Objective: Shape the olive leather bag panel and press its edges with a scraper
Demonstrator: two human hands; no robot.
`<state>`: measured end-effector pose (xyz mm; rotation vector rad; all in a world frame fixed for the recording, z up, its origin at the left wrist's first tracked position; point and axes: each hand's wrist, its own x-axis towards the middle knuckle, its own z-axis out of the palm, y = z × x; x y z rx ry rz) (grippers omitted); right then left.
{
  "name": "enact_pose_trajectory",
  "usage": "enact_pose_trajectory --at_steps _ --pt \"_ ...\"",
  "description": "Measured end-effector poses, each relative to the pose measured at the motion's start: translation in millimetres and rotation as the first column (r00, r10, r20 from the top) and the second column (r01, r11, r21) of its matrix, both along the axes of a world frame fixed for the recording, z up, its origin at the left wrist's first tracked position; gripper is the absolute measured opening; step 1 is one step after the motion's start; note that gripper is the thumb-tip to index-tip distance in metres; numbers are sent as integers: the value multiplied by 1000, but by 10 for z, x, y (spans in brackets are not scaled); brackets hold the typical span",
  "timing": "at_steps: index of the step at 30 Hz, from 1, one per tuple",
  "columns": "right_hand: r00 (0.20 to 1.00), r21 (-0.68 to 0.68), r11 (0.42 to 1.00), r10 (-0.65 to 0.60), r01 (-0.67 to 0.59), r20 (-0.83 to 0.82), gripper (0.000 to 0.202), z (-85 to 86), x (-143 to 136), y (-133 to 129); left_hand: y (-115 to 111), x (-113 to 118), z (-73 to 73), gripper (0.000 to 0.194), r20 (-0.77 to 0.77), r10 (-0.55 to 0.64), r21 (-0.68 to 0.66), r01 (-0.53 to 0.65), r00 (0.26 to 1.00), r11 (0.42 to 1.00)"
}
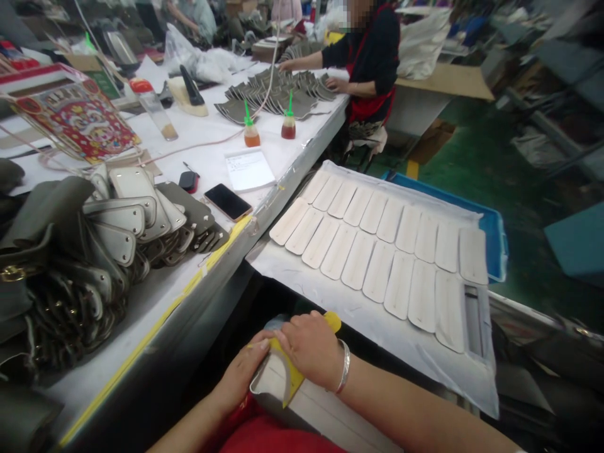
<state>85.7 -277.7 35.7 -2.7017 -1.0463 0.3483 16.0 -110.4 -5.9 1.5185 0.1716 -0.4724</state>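
Note:
My right hand (pixel 311 349), with a silver bangle at the wrist, is closed over a yellow flat piece (pixel 295 380). A rounded yellow end sticks out past its knuckles, and I cannot tell whether it is a scraper or tape. Below it, across my lap, lies a whitish panel (pixel 325 409) with a dark edge. My left hand (pixel 243 371) presses its fingers together at the panel's far left corner, close against the right hand. The fingertips of both hands are partly hidden.
Pale rounded strips (pixel 349 255) lie in two rows on a white-covered board (pixel 302 286) to the right, over a blue crate (pixel 495 233). Grey leather pieces (pixel 70 270) pile up on the left table. A phone (pixel 228 201), notepad (pixel 250 168) and co-worker (pixel 372 63) are farther off.

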Motion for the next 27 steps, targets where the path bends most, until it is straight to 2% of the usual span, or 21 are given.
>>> enact_pose_trajectory --at_steps 2,4,7,9,13,16,18,19,22,24,25,27 --pt "1000 -43 999 -29 29 5 46 48 -68 -55 19 -5 43 42 -4 -35 -56 35 999 998" --pt "998 -84 995 -51 53 20 46 107 -125 -122 54 -21 42 43 -71 -12 -165 0 997 986" --pt "995 -124 988 -88 94 53 47 215 -219 -260 101 -22 26 57 -217 10 -407 -99 976 908" --pt "984 -127 977 -167 173 60 49 283 -316 -369 121 -12 44 61 -251 -8 -459 -111 968 882" --pt "912 -14 915 -404 404 -68 50 378 -581 -552 156 -5 90 49 -193 -54 -430 -35 980 902" --pt "847 96 855 -478 509 -234 40 463 -802 -621 193 11 60 45 -109 -109 -420 54 988 906" --pt "785 144 812 -478 566 -393 31 540 -958 -627 232 48 41 48 -64 -163 -359 130 985 924" --pt "752 177 789 -453 588 -479 26 577 -1040 -616 259 73 46 49 -37 -193 -288 175 980 942" --pt "663 330 683 -302 652 -686 21 635 -1289 -528 374 134 152 49 45 -251 7 251 967 968" --pt "644 399 606 -259 688 -720 28 605 -1437 -429 451 121 287 54 44 -247 153 238 968 959" --pt "651 417 583 -274 698 -708 29 570 -1499 -375 476 92 358 60 1 -243 177 239 970 955" --pt "671 427 568 -333 703 -662 27 478 -1594 -270 483 3 472 72 -129 -284 128 300 950 945"
